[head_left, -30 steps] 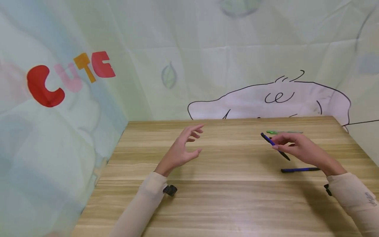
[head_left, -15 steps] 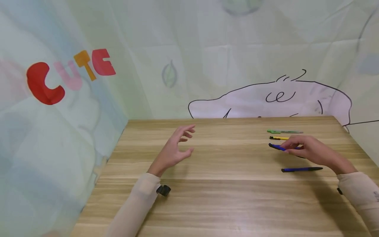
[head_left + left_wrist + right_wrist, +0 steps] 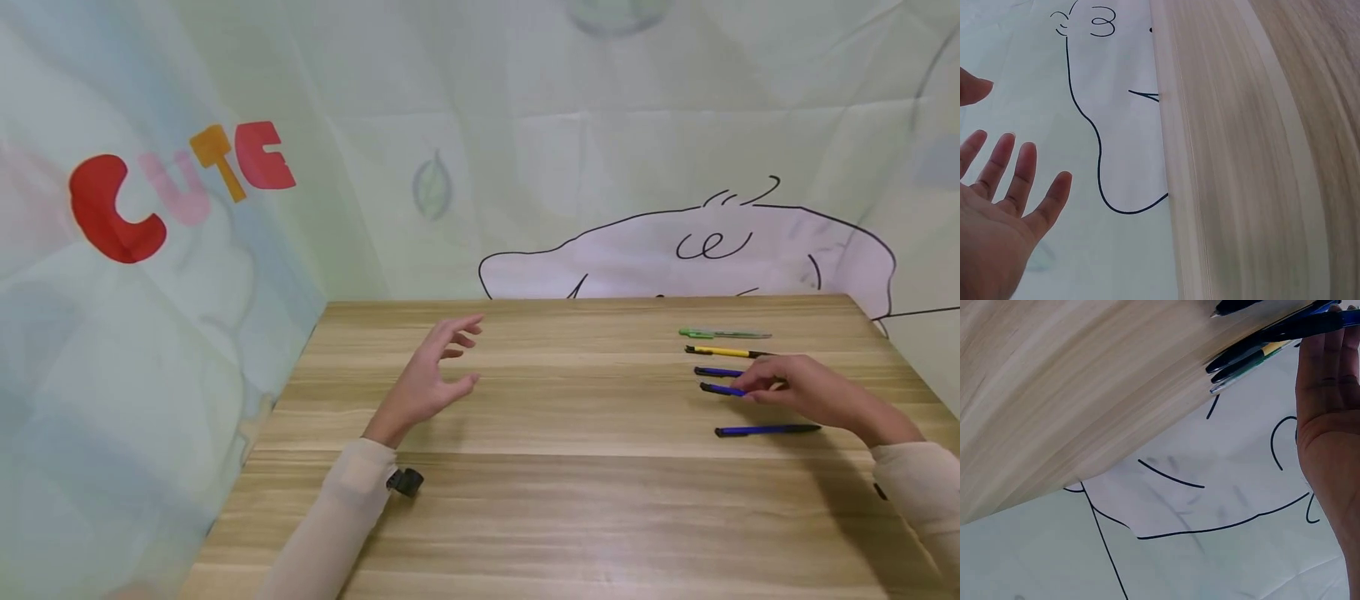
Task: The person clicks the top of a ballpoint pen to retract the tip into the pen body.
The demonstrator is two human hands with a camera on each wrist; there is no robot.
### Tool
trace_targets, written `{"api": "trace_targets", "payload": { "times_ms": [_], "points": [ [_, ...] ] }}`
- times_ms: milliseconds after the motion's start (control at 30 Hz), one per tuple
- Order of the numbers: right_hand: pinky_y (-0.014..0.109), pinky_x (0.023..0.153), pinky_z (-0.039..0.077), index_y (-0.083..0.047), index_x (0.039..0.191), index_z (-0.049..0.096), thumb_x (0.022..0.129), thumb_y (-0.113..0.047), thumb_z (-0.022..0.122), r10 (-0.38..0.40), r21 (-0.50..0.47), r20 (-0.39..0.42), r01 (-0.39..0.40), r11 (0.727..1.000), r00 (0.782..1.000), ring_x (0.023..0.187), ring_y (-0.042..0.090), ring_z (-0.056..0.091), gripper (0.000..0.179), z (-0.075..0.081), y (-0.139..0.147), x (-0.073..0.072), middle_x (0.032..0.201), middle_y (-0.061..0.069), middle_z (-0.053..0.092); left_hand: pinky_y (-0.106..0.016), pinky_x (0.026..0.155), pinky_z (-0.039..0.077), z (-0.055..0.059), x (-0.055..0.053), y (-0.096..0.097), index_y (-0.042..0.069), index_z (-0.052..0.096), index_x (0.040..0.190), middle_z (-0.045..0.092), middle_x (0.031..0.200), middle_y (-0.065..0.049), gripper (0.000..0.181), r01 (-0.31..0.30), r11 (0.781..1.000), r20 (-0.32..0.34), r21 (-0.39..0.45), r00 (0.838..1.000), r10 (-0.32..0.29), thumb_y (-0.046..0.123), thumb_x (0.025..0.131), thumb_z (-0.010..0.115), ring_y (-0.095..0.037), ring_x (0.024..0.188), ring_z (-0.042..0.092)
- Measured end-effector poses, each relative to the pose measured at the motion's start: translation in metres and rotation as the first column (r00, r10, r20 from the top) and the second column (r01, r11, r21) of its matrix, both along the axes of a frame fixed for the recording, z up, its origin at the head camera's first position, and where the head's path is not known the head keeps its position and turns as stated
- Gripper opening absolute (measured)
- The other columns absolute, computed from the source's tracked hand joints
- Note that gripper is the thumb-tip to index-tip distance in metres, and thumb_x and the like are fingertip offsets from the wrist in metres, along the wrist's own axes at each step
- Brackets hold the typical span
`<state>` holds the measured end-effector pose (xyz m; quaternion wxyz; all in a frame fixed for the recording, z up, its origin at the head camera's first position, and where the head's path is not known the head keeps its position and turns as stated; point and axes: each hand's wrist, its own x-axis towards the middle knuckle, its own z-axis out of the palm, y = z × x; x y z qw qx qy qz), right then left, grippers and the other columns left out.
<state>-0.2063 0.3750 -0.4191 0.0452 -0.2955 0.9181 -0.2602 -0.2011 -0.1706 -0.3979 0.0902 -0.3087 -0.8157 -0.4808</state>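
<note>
In the head view my right hand (image 3: 813,392) pinches a blue pen (image 3: 720,389) between thumb and fingers, low over the table at the right. Its black front part (image 3: 1310,326) shows in the right wrist view. Just behind it lies a second blue pen (image 3: 716,372), partly covered by the hand. Farther back are a yellow pen (image 3: 720,352) and a green pen (image 3: 723,333), roughly parallel. A third blue pen (image 3: 765,431) lies nearer the front. My left hand (image 3: 423,379) hovers left of centre over the table, fingers relaxed and spread, holding nothing.
The wood-grain table (image 3: 525,517) backs onto a printed cloth (image 3: 390,167) with a cartoon outline and coloured letters. Cloth also borders the table's left side. A small black device (image 3: 405,482) sits at the left cuff.
My right hand has lowered its blue pen and moved slightly right and toward the front. The yellow pen and second blue pen have come into sight. My left hand has drifted slightly left.
</note>
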Motion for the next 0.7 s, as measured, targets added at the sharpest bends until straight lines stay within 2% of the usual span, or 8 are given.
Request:
{"api": "trace_targets", "payload": {
  "times_ms": [233,300,433,533,700],
  "points": [
    [0.021,0.069,0.054,-0.022,0.103,0.079,0.090,-0.009,0.076,0.005,0.076,0.038,-0.008,0.997,0.999,0.085,-0.005,0.059,0.018,-0.002,0.007,0.000,0.099,-0.011,0.069,-0.060,0.100,0.047,0.003,0.002,-0.005,0.009,0.045,0.150,0.053,0.136,-0.017,0.078,-0.027,0.999,0.014,0.023,1.000,0.026,-0.014,0.081,0.074,-0.043,0.118,0.052],
    [0.022,0.069,0.054,-0.021,0.102,0.079,0.090,-0.011,0.077,0.011,0.082,0.034,-0.014,0.997,0.999,0.085,-0.005,0.058,0.016,-0.004,0.007,0.000,0.099,-0.011,0.069,-0.062,0.101,0.047,0.007,0.005,-0.006,0.007,0.044,0.150,0.052,0.135,-0.018,0.077,-0.034,0.999,0.024,0.021,0.999,0.033,-0.014,0.082,0.073,-0.044,0.118,0.052],
    [0.021,0.066,0.052,-0.023,0.099,0.079,0.088,-0.013,0.079,0.016,0.097,-0.005,-0.016,0.995,1.000,0.082,-0.006,0.056,0.015,-0.010,0.007,0.001,0.097,-0.012,0.067,-0.064,0.101,0.046,0.022,0.017,-0.005,0.002,0.044,0.149,0.052,0.134,-0.022,0.072,-0.035,0.999,0.038,0.018,0.999,0.035,-0.014,0.084,0.071,-0.047,0.118,0.052],
    [0.021,0.067,0.053,-0.023,0.098,0.079,0.087,-0.013,0.080,0.011,0.105,-0.006,-0.010,0.994,1.000,0.081,-0.006,0.056,0.015,-0.012,0.007,0.001,0.096,-0.013,0.066,-0.065,0.101,0.045,0.031,0.023,-0.003,0.001,0.044,0.148,0.051,0.134,-0.024,0.069,-0.034,0.999,0.039,0.020,0.999,0.033,-0.014,0.085,0.070,-0.046,0.118,0.052],
    [0.022,0.068,0.055,-0.023,0.099,0.079,0.086,-0.012,0.081,0.009,0.117,-0.013,-0.007,0.993,1.000,0.083,-0.006,0.058,0.018,-0.014,0.007,0.000,0.097,-0.013,0.066,-0.067,0.101,0.043,0.033,0.024,-0.003,0.001,0.044,0.148,0.049,0.135,-0.028,0.069,-0.028,0.999,0.045,0.029,0.999,0.027,-0.014,0.086,0.069,-0.047,0.118,0.050]
  ]
}}
